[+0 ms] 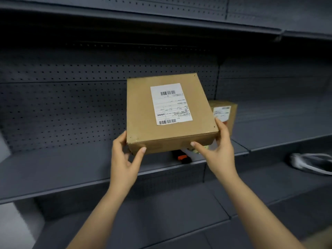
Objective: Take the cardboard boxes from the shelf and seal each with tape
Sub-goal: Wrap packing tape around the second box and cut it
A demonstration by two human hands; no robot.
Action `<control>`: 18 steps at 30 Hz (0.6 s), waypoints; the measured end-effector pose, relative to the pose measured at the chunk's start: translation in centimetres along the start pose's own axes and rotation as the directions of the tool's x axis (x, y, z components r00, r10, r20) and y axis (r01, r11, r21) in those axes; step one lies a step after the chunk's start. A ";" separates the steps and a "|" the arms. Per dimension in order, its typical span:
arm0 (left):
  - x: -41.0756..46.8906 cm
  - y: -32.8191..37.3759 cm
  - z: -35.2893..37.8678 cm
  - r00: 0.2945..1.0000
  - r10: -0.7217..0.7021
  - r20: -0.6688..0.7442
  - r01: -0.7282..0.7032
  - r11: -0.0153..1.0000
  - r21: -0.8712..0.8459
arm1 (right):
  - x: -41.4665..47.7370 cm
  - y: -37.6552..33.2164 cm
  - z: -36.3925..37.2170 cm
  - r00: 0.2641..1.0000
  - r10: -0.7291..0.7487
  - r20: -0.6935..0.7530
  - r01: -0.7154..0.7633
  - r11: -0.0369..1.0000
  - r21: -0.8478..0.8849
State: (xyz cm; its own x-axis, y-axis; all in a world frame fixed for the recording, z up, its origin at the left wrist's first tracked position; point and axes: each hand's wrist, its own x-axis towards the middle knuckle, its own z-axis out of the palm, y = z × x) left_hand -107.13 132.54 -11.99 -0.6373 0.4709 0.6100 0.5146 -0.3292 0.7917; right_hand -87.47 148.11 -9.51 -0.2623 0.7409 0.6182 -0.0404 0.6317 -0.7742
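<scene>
A flat cardboard box [143, 115] with a white shipping label on top is held just above the middle shelf [53, 169], tilted toward me. My left hand [124, 159] grips its near left corner, thumb on the front face. My right hand [215, 150] grips the near right corner, thumb on the front and fingers along the right side. A second, smaller cardboard box [228, 112] with a label stands on the shelf behind and to the right, partly hidden. Under the held box a black and orange object [181, 157], perhaps a tape dispenser, shows only partly.
Dark grey metal shelving with a perforated back panel [62, 105] fills the view. An upper shelf [161, 20] overhangs the box. A white and grey object [309, 162] lies on the right-hand shelf. A lower shelf [161, 212] sits beneath my forearms.
</scene>
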 end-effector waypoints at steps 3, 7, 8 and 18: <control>-0.2 0.4 3.1 0.999 0.008 0.052 -0.007 1.000 -0.022 | 0.2 0.2 -3.2 1.000 0.020 -0.010 -0.020 1.000 -0.006; 0.9 0.6 7.6 0.995 0.020 0.093 -0.020 1.000 0.001 | 2.0 1.0 -6.6 0.998 0.031 -0.054 -0.033 0.999 -0.024; 1.4 0.6 8.8 0.995 0.028 0.097 -0.029 1.000 0.011 | 2.8 1.4 -7.4 0.998 0.033 -0.062 -0.034 0.999 -0.025; 8.0 1.7 22.2 0.993 0.101 0.062 -0.111 0.977 0.180 | 15.2 7.5 -13.4 0.999 0.020 -0.045 -0.019 0.999 0.029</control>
State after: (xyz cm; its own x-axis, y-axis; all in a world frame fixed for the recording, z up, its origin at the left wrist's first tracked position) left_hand -98.62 153.90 -6.53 -0.5453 0.4849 0.6837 0.6766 -0.2268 0.7005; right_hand -78.85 167.18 -4.06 -0.2196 0.7631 0.6078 -0.0630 0.6106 -0.7894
